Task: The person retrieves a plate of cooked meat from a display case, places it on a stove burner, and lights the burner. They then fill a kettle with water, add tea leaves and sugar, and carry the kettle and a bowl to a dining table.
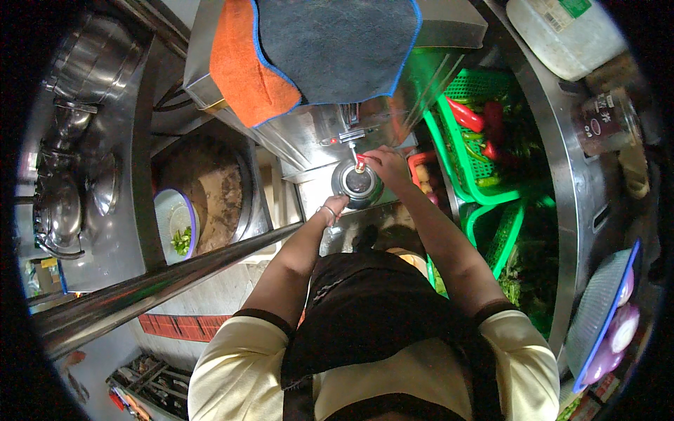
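Observation:
A round metal vessel (358, 181), seen from above with its mouth uncovered, stands beneath a small tap with a red handle (360, 159) on the front of a stainless steel dispenser (321, 131). At the tap, my right hand (388, 166) has its fingers on the red handle. My left hand (335, 208), with a bracelet at the wrist, is closed at the vessel's near left side, apparently on its handle, which the fingers hide. Whether water is flowing from the tap is hard to tell. An orange and grey cloth (331, 52) with blue edging lies over the dispenser's top.
Green plastic baskets (471, 194) with red and green peppers stand at right. Beyond them, a metal shelf (566, 152) carries a jar (605, 121) and a basket of purple onions (600, 316). At left, a metal rail (174, 284) runs beside a bowl of greens (176, 226).

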`<state>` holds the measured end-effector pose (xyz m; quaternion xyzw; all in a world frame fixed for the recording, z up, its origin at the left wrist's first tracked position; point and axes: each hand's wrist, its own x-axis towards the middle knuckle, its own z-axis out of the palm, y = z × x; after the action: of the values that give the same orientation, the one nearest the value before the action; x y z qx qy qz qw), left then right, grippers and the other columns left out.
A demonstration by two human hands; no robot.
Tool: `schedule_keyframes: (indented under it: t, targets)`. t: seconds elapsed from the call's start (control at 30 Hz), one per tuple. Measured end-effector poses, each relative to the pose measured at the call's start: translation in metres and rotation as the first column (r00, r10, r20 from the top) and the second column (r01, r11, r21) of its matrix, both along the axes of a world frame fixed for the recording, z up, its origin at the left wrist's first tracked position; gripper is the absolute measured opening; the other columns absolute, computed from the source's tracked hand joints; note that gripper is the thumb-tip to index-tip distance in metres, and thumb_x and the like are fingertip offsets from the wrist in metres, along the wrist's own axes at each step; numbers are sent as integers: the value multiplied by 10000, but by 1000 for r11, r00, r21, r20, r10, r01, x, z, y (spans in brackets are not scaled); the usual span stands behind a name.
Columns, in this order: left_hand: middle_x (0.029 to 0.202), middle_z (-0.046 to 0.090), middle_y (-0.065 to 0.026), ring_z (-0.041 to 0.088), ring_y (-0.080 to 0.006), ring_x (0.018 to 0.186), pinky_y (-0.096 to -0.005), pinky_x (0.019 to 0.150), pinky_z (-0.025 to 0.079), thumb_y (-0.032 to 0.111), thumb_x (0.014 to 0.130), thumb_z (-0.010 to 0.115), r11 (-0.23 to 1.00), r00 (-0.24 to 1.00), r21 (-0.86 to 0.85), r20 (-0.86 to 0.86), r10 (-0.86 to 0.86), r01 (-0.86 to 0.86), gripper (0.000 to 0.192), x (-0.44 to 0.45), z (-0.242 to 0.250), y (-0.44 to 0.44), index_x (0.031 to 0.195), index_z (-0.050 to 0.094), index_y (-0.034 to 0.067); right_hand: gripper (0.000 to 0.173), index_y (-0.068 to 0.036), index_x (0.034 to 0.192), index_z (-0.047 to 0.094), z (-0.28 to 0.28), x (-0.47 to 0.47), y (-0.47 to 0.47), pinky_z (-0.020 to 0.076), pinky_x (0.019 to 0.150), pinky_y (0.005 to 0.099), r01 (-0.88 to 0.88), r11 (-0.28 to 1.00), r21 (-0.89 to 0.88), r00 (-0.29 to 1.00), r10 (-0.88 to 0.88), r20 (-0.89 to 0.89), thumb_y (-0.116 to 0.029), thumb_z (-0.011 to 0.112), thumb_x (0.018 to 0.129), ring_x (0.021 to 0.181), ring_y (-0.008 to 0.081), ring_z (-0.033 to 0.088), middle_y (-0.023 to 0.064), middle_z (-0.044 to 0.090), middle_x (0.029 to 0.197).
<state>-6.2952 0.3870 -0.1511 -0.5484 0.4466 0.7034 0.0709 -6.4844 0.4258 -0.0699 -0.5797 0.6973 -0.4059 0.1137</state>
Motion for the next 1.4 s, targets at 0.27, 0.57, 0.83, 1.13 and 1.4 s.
schedule_keyframes:
  t: [0.27, 0.57, 0.83, 1.13, 1.4]
  targets:
    - [489, 332, -3, 328, -125, 375, -271, 326, 260, 251, 685, 498, 1000, 1000, 7, -16, 15, -15, 177, 7, -10, -2, 618, 437, 99, 152, -128, 788, 601, 5, 1, 1, 422, 663, 355, -20, 999, -35, 999, 19, -26, -259, 575, 716, 710, 262, 530, 63, 548, 727]
    - [505, 367, -28, 348, -133, 383, -271, 343, 283, 251, 689, 499, 1000, 1000, -2, 22, -12, 12, 167, 5, 0, -6, 662, 483, 87, 165, -114, 803, 619, 5, 1, 1, 433, 643, 342, -14, 997, 79, 989, 2, 146, -243, 582, 707, 706, 251, 537, 71, 554, 721]
    - [459, 370, 23, 322, -82, 370, -220, 315, 235, 228, 737, 470, 999, 1000, -38, 7, 14, -14, 191, 4, -2, 0, 586, 450, 112, 176, -90, 817, 624, 0, 2, 2, 434, 605, 311, 36, 999, 37, 994, -39, 99, -228, 594, 712, 649, 218, 548, 69, 563, 719]
    - [481, 362, 11, 322, -102, 382, -245, 331, 244, 228, 706, 488, 997, 997, 16, -2, 82, -82, 167, 3, 1, 6, 600, 440, 107, 173, -73, 813, 625, 3, -2, -1, 432, 572, 284, -7, 1000, 29, 997, 5, 79, -212, 587, 716, 639, 197, 568, 69, 565, 687]
    - [456, 357, 4, 317, -102, 356, -237, 307, 251, 229, 715, 478, 995, 995, -1, 7, 100, -100, 200, 1, 12, 3, 570, 406, 112, 175, -61, 886, 602, 10, -3, -3, 443, 614, 289, -14, 951, 308, 964, -69, 256, -153, 534, 753, 698, 188, 586, 97, 604, 822]
